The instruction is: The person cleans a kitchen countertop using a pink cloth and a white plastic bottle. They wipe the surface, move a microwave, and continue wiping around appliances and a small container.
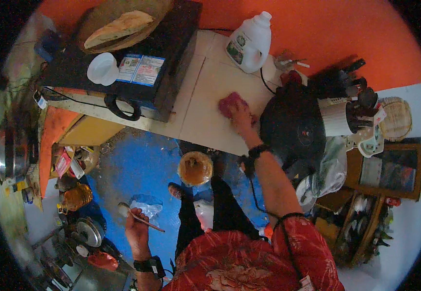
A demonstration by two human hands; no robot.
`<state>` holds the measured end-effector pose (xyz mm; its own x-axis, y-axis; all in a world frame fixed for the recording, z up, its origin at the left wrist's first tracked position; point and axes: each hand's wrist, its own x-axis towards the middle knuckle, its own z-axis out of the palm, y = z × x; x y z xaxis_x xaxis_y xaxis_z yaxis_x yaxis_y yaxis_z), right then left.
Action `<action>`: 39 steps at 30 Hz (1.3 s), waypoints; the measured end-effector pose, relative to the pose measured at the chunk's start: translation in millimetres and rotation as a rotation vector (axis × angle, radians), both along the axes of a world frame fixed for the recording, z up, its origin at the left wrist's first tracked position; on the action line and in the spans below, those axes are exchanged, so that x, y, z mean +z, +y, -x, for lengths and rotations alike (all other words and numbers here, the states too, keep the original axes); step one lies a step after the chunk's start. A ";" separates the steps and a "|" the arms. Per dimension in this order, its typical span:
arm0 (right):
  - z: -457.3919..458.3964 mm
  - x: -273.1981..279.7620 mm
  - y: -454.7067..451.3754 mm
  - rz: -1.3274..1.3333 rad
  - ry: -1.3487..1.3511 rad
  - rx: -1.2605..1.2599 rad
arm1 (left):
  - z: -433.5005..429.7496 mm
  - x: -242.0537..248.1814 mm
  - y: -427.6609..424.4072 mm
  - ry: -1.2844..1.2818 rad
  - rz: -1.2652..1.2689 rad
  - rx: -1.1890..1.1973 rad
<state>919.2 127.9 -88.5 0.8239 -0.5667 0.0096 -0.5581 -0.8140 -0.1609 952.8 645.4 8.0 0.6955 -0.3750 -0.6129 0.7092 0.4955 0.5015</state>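
My right hand presses a dark red cloth onto the beige tiled counter. It is nearest to the black rice cooker, which stands just to its right. A white plastic jug with a label and a handle stands further back, by the orange wall. My left hand is low at the left, away from the counter and above the blue floor. Its fingers are closed around the thin handle of a utensil with a rounded pale head, perhaps a spoon or brush.
A black cabinet carries a white bowl, a printed label and a round basket with bread-like food. A utensil holder stands right of the cooker. Before my legs is a round brown container. Pots crowd the left.
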 end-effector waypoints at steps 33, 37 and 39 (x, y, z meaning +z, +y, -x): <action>-52.1 -0.1 -43.2 -0.008 -0.084 -0.446 | -10.9 -36.6 63.2 0.139 -0.046 0.210; -27.0 -8.5 -23.6 -0.138 -0.242 -0.442 | -17.1 -34.5 47.6 0.155 -0.053 0.182; -7.4 -7.7 -4.2 -0.105 -0.349 -0.419 | -25.2 -31.6 38.3 0.155 -0.019 0.161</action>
<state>926.6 123.7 -96.2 0.4862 -0.8577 0.1672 -0.7295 -0.5037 -0.4627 978.0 683.7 -23.6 0.6423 -0.2540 -0.7231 0.6911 0.5998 0.4032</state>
